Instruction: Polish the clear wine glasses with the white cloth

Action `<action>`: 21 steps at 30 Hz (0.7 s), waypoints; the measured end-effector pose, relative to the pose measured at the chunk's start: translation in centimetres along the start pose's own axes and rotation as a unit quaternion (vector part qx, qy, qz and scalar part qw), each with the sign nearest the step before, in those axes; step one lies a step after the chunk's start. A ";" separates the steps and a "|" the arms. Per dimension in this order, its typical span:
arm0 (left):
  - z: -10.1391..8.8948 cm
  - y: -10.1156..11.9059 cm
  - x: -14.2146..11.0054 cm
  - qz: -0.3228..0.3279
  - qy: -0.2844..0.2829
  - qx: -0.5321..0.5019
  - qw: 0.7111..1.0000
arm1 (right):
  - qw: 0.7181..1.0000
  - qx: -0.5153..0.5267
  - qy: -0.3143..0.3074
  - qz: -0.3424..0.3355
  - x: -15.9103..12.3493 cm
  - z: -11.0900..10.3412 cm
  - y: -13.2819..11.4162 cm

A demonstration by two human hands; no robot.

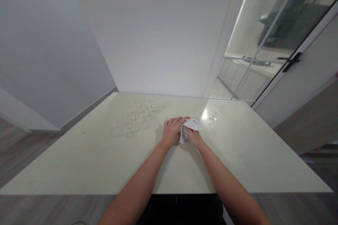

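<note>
My left hand (172, 130) and my right hand (193, 136) meet over the middle of a pale table (87, 161). Both are closed around a white cloth (190, 125) bunched between them. The left fingers curl over the top of the bundle; the right hand grips it from the side. Whatever may be inside the cloth is hidden. A cluster of several clear stemmed glasses (136, 117) stands to the left of my hands. One more clear glass (215, 111) stands to the right, near a bright reflection.
White walls rise behind the table. A glass-panelled door with a black handle (290, 61) is at the right, and grey wood flooring (16, 154) lies on both sides.
</note>
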State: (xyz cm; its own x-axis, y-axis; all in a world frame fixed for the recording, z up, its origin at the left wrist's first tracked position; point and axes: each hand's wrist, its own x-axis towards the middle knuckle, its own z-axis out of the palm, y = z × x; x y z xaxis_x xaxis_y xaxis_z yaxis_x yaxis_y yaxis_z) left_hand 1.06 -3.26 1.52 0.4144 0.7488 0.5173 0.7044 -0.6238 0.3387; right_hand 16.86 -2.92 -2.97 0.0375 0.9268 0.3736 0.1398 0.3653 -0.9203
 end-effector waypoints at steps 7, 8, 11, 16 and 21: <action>0.2 -0.6 0.0 -0.017 0.048 0.009 0.999 | 0.998 -0.053 -0.017 -0.008 -0.1 0.0 -1.5; 0.2 -0.6 0.0 -0.025 0.049 0.012 0.998 | 0.998 -0.056 -0.019 -0.013 0.0 0.0 -1.7; 0.2 -0.4 0.1 -0.045 0.044 0.017 0.998 | 0.998 -0.043 0.008 -0.042 0.0 0.0 -2.3; -0.1 0.1 0.4 -0.042 0.056 0.007 0.997 | 0.990 0.016 0.116 -0.076 0.1 0.0 -3.2; -0.9 -0.1 0.9 -0.104 0.190 -0.128 0.968 | 0.969 0.037 0.244 0.022 1.0 -1.0 -2.1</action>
State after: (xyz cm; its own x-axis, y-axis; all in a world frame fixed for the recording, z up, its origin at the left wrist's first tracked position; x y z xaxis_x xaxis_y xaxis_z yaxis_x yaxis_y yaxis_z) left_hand 0.86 -2.73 2.67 0.0028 0.7582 0.6520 0.5643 -0.5395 0.6249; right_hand 17.61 -2.83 -0.53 0.5077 0.7971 0.3270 0.0566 0.3479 -0.9358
